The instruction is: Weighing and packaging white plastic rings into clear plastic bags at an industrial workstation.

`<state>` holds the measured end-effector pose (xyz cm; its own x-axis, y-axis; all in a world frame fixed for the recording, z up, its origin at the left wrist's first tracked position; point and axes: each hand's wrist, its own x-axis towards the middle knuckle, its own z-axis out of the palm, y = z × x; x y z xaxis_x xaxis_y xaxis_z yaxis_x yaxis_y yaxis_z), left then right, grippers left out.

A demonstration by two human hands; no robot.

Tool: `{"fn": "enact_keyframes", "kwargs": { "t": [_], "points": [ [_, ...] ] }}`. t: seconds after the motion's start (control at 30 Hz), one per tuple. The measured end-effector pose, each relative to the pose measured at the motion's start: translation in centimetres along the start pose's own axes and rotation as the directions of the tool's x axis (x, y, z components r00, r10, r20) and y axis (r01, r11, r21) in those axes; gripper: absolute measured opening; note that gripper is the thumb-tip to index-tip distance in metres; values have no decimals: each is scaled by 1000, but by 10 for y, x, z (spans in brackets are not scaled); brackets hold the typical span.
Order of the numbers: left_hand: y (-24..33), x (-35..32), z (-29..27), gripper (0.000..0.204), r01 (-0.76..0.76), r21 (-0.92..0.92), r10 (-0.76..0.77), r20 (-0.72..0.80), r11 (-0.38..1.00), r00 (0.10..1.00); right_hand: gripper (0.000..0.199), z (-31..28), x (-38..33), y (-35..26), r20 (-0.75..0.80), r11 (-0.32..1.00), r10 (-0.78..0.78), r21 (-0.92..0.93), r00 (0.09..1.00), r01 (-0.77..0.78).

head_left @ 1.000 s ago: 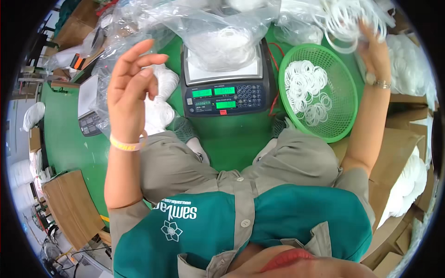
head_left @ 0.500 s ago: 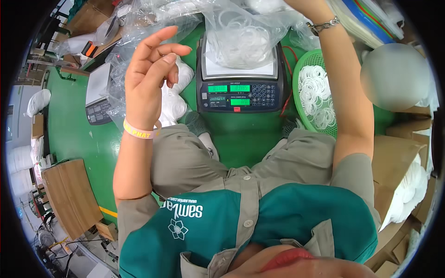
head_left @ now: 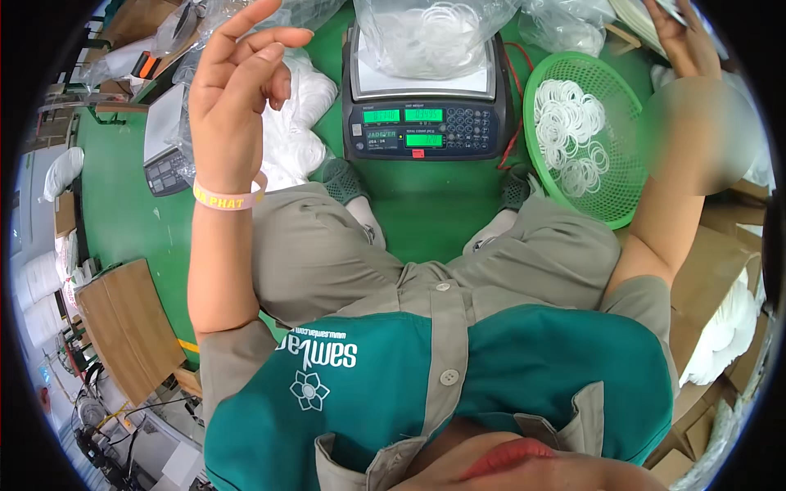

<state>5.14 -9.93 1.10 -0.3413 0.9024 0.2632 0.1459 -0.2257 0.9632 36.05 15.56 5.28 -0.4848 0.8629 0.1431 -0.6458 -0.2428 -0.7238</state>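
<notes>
My left hand (head_left: 237,86) is raised left of the counting scale (head_left: 422,135), holding nothing, its fingers loosely bent and apart. On the scale's pan rests a clear plastic bag (head_left: 430,45) with white rings inside; neither hand touches it. My right hand (head_left: 690,45) is stretched out to the far right, by a stack of pale sheets or flat bags (head_left: 641,23). Its fingers are extended and apart at the upper edge; whether they touch the stack is unclear. A green basket (head_left: 626,209) holding loose white rings (head_left: 569,119) stands right of the scale.
White bundles (head_left: 291,131) lie left of the scale, beside crumpled clear plastic. A second scale (head_left: 168,168) stands farther left. A cardboard box (head_left: 696,286) with white contents is at the right, and a brown board (head_left: 131,331) at the left. A red cord (head_left: 517,114) runs beside the basket.
My right hand has moved right, from beyond the scale to the pale stack. My left hand stays raised and empty. The view has shifted, so the scale sits higher in it.
</notes>
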Motion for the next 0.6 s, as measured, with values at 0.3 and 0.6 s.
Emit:
{"fn": "enact_keyframes", "kwargs": {
  "t": [0.3,0.6],
  "points": [
    [-1,3,11,40,3,18,-4,25,1000,1000,30,-85,-6,-17,-58,983,177,53,982,-174],
    [5,1,29,36,19,-90,-19,1,996,1000,24,-138,8,-24,-418,937,-207,-344,885,57]
  ]
}}
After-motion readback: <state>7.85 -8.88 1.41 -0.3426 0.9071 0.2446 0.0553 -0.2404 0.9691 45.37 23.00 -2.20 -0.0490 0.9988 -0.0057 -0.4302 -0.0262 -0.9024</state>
